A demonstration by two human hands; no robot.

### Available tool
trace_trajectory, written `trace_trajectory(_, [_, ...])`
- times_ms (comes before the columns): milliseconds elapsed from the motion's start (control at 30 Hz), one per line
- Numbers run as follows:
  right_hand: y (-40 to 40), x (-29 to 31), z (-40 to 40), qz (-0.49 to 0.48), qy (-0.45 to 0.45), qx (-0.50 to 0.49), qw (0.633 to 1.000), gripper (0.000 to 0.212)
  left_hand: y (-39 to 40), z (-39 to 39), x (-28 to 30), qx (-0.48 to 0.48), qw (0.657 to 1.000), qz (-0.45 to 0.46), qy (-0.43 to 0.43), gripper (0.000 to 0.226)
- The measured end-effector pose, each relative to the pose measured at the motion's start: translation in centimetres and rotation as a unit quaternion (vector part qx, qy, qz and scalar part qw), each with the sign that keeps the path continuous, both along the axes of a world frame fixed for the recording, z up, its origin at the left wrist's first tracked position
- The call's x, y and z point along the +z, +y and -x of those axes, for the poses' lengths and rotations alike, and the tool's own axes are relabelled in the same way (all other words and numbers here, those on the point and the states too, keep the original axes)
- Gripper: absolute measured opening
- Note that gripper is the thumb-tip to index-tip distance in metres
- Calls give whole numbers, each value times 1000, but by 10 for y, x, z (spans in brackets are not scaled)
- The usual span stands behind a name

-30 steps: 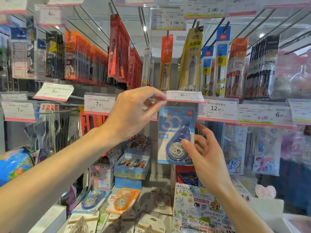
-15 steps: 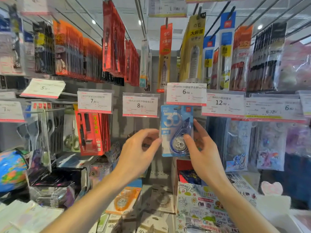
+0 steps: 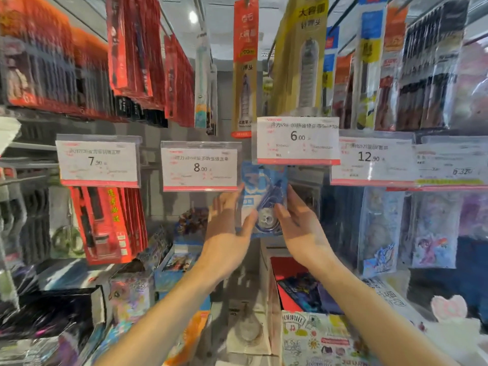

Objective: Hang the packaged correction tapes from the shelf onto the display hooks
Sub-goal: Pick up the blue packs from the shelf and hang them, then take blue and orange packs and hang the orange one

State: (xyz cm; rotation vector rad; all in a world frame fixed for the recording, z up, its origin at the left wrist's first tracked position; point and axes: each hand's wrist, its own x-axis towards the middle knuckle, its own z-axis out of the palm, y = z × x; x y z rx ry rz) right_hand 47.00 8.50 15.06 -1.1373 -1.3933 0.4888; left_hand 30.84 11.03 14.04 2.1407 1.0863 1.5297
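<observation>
We've got the blue correction tape pack [image 3: 260,199] pinched between left hand [image 3: 228,228] and right hand [image 3: 298,228], mid-frame under the 6.00 tag [image 3: 297,140]; next, probably settle it on the hook.

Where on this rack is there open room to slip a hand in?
Bare back panel below the 8.00 tag, between the red packs and the left hand. Crowded elsewhere: both hands, left and right, flank the blue tape pack; boxes fill the shelf below.

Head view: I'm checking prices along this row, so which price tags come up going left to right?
7.90 tag → 8.00 tag → 6.00 tag → 12.90 tag → a blurred tag at the far right, apparently 6.32.
</observation>
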Motion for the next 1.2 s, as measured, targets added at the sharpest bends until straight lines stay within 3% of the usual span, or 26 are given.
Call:
trace_trajectory(300, [10,4,3,15,-25,-36,999,47,13,-4,4,-11,998,50,-39,66])
trace_trajectory(567, [-39,0,-28,-3,28,-33,999,28,-26,29,3,-33,992,57,-112,29])
trace_trajectory(767, [-99,-3,-47,-27,107,-29,993,13,-93,38,6,-74,979,65,-179,24])
trace_trajectory(1200, [-193,-67,-35,14,105,52,993,16,-177,70,-46,-79,959,101,-252,12])
